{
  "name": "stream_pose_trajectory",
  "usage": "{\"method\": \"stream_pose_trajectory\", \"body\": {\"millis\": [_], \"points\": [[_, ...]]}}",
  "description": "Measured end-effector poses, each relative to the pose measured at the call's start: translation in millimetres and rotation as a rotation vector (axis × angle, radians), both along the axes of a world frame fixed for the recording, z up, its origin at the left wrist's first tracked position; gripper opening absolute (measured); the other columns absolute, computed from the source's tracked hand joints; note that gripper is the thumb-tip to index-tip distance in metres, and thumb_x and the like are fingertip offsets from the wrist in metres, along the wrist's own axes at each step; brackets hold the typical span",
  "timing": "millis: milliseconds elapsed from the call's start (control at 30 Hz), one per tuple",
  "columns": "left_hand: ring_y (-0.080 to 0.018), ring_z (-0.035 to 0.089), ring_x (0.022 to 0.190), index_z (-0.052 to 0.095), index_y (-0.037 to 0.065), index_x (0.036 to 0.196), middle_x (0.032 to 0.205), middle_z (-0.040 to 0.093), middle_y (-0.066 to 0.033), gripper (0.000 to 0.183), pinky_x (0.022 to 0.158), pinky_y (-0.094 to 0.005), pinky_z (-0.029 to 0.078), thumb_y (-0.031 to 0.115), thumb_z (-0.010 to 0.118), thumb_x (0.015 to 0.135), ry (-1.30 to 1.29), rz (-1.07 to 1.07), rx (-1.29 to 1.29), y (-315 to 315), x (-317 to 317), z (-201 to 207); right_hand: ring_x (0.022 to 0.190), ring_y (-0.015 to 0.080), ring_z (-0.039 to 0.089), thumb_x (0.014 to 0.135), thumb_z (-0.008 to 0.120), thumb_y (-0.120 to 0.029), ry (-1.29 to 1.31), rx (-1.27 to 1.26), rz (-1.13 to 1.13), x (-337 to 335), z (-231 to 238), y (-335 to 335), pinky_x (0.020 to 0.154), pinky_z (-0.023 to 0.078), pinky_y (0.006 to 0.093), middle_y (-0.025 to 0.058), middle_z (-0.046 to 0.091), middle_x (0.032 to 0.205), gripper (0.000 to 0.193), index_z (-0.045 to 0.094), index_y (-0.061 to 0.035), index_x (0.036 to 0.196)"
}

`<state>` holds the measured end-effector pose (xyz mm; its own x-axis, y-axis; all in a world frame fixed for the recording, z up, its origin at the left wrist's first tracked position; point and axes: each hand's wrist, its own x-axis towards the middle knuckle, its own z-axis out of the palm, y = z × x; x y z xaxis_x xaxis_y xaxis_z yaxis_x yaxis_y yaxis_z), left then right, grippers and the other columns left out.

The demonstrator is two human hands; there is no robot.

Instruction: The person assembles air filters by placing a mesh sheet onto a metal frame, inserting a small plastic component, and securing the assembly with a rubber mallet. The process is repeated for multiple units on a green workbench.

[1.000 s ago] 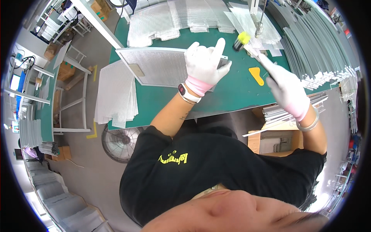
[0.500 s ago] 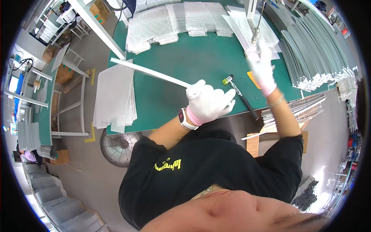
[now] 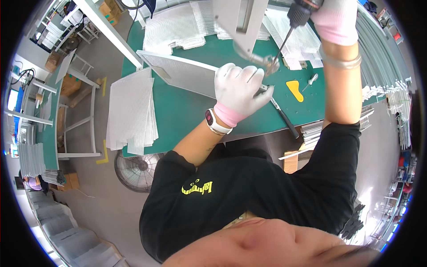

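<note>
My left hand (image 3: 238,91), in a white glove with a pink cuff, is closed round the right end of a white-framed mesh panel (image 3: 187,76) tilted up on its edge. At the upper right my gloved right hand (image 3: 336,18) is wrapped round a power screwdriver (image 3: 300,15); its fingers are partly cut off by the picture's edge. The driver's thin bit slants down to a small blurred metal piece (image 3: 271,65) just above the panel's right end. Beside my left hand lies a hammer (image 3: 284,116), its head hidden.
A grey metal bracket (image 3: 235,20) hangs over the green table (image 3: 187,129). Mesh sheets (image 3: 131,109) lie at the left, more mesh sheets (image 3: 171,31) at the back. A yellow flat piece (image 3: 294,90) and a small screwdriver (image 3: 310,82) lie at the right. A fan (image 3: 140,171) stands below.
My right hand has risen and taken hold of the power screwdriver, which has come into view with the grey bracket. The panel has tilted, so its mesh face now shows.
</note>
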<state>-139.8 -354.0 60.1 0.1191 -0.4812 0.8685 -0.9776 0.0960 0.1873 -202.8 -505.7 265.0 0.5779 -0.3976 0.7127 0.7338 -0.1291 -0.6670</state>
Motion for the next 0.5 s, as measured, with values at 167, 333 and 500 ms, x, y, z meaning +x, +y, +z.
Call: {"method": "stream_pose_trajectory", "body": {"millis": [167, 333, 500], "points": [[-0.0226, 0.055, 0.065, 0.066, 0.016, 0.072, 0.069, 0.058, 0.0000, 0.014, 0.069, -0.0406, 0.038, 0.027, 0.074, 0.069, 0.006, -0.027, -0.073, -16.0, 2.5, -0.6, 0.058, 0.0115, 0.052, 0.093, 0.061, -0.024, 0.038, 0.111, 0.042, -10.3, -15.7, 7.1, 0.045, 0.039, 0.0222, 0.0019, 0.058, 0.075, 0.017, 0.055, -0.0106, 0.085], [-0.0214, 0.054, 0.058, 0.068, 0.017, 0.070, 0.062, 0.057, 0.0016, 0.011, 0.063, -0.0395, 0.033, 0.026, 0.074, 0.067, 0.006, 0.013, 0.156, -12.6, -0.4, 7.3, 0.057, 0.0104, 0.050, 0.093, 0.061, -0.027, 0.054, 0.113, 0.062, -5.6, -15.7, 4.4, 0.045, 0.037, 0.0216, 0.0015, 0.054, 0.072, 0.020, 0.056, -0.0075, 0.093], [-0.0199, 0.051, 0.055, 0.071, 0.015, 0.078, 0.060, 0.054, 0.0024, 0.013, 0.059, -0.0393, 0.035, 0.019, 0.075, 0.066, 0.096, -0.064, 0.014, -20.3, 1.1, -14.4, 0.049, 0.0086, 0.040, 0.093, 0.059, -0.026, 0.009, 0.103, 0.395, 2.7, -4.4, 32.3, 0.042, 0.033, 0.0216, 0.0001, 0.045, 0.066, 0.048, 0.045, -0.0003, 0.131]]}}
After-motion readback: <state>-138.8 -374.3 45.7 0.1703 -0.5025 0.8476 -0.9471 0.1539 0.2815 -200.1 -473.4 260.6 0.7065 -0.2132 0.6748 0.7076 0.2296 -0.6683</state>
